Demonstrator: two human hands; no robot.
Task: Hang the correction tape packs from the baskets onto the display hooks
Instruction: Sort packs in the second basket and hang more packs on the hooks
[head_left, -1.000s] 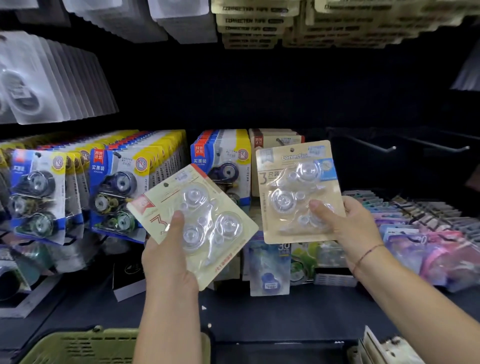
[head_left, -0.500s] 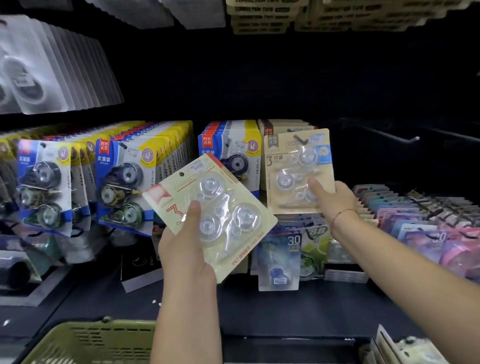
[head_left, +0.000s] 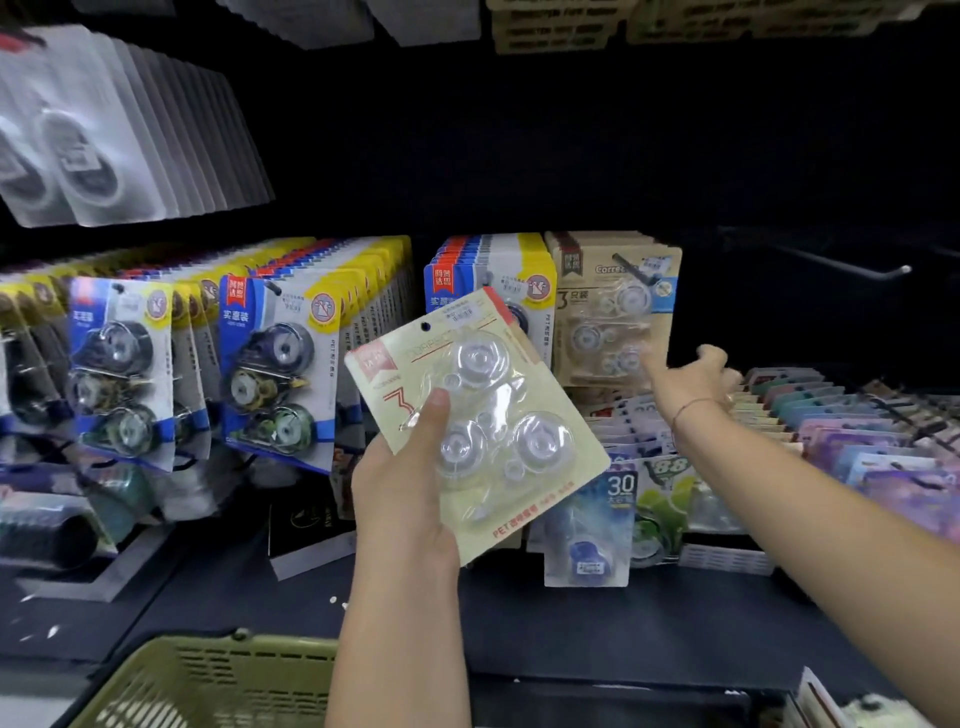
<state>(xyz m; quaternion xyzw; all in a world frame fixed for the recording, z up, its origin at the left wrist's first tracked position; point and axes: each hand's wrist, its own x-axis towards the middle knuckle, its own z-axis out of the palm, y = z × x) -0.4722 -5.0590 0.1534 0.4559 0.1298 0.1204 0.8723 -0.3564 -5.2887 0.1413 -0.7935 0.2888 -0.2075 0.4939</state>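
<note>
Down at the bottom left edge, an olive basket (head_left: 208, 680) shows its slotted rim. Just above it, the left hand (head_left: 410, 499) grips a cream pack (head_left: 478, 415) in front of the shelf. The thumb presses the front beside the red 3 and the fingers are curled behind the card. The pack is tilted, with its hang hole toward the upper left, and three clear reels show under its blister.

Farther out to the right, the right hand (head_left: 691, 379) is stretched toward a tan pack (head_left: 618, 312). The thumb tip is at that pack's lower right corner and the fingers are loosely curled. Blur hides whether the hand pinches the card or only touches it. The tan pack hangs upright on a dark hook (head_left: 631, 267), at the front of a short stack of like packs.

Below it a small blue pack (head_left: 587, 519) marked 30 stands on the dark shelf. Pastel packs (head_left: 857, 431) lie in overlapping rows to the right. Blue-and-yellow packs (head_left: 275, 364) fill the hooks to the left, and one more row of them sits just beside the tan stack. A bare hook (head_left: 852, 270) juts out at the far right. White packs (head_left: 104, 140) hang at the top left.
</note>
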